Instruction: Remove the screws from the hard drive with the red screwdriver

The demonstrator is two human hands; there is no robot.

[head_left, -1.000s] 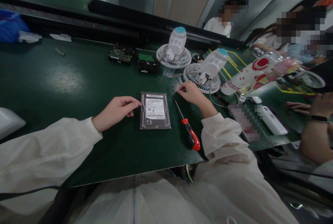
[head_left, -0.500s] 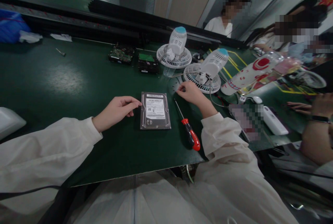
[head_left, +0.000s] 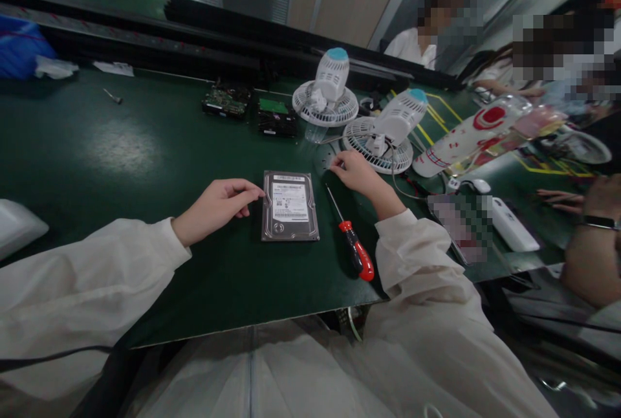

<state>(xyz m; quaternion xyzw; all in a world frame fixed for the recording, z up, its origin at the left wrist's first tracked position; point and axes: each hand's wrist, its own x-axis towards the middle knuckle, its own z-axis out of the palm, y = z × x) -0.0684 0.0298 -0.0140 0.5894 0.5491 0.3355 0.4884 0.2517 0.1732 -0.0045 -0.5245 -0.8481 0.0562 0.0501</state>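
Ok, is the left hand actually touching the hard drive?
Touching. In the head view the left hand lies on the green mat with its fingertips against the hard drive's upper left edge; no gap shows.

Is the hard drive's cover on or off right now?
On. The hard drive lies flat on the green table, label up, metal cover in place, no insides showing.

I see my right hand (head_left: 358, 173) has moved a little further from me on the green table (head_left: 121, 153) (only slightly), its fingertips now closer to the nearer white fan (head_left: 388, 133).
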